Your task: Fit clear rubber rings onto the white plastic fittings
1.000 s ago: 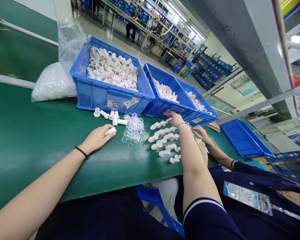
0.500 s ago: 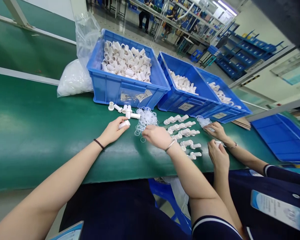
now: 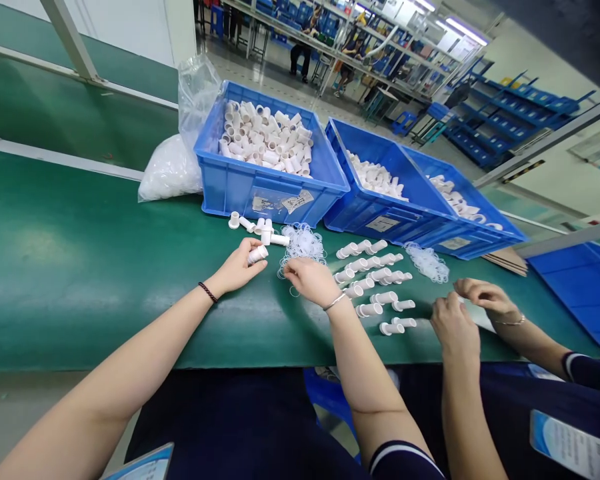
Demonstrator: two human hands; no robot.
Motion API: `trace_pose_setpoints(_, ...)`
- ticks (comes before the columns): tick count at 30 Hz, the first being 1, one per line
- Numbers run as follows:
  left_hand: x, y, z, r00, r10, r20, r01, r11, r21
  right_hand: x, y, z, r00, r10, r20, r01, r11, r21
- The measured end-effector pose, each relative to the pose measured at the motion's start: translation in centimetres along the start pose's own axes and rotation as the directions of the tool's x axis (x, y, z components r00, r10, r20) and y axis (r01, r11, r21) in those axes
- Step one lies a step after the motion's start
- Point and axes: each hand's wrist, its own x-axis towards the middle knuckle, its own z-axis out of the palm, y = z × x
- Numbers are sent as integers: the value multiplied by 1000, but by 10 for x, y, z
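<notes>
A short white plastic fitting is held between the thumb and fingers of my left hand. Just beyond it, several more white fittings lie in a small group on the green table. My right hand is closed, fingertips pressed together at the near edge of a pile of thin clear rings; whatever is between them is too small to make out. To its right, white fittings lie in slanting rows on the table.
Behind stand blue bins of white parts, with a clear plastic bag at their left. At the right, a co-worker's hands are near a second ring pile. An empty blue tray lies at far right.
The view has shifted, so the bins sit lower and further right. The co-worker's hands have drawn away from the second ring pile. My left hand still holds its fitting; my right stays by the rings.
</notes>
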Motion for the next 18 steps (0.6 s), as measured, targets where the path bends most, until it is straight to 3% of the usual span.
trace_pose_setpoints(4, 3, -4, 0, 1000, -14, -18, 15, 999, 52, -14, 12, 10, 995, 45, 88, -43, 999, -18)
trace_pose_setpoints(7, 4, -3, 3, 1000, 1, 14, -2, 997, 73, -23, 11, 20, 995, 65, 76, -66, 998, 6)
trace_pose_setpoints(10, 1, 0, 5, 996, 47, 70, -53, 995, 84, -15, 1, 22, 996, 91, -15, -89, 988, 124)
trace_pose_setpoints(14, -3, 1, 5, 995, 57, 82, -67, 991, 116, 15, -18, 19, 972, 112, -206, -48, 956, 291)
trace_pose_setpoints(18, -2, -1, 5, 998, 45, 45, -50, 992, 119, 37, -27, 26, 958, 111, -264, -7, 930, 367)
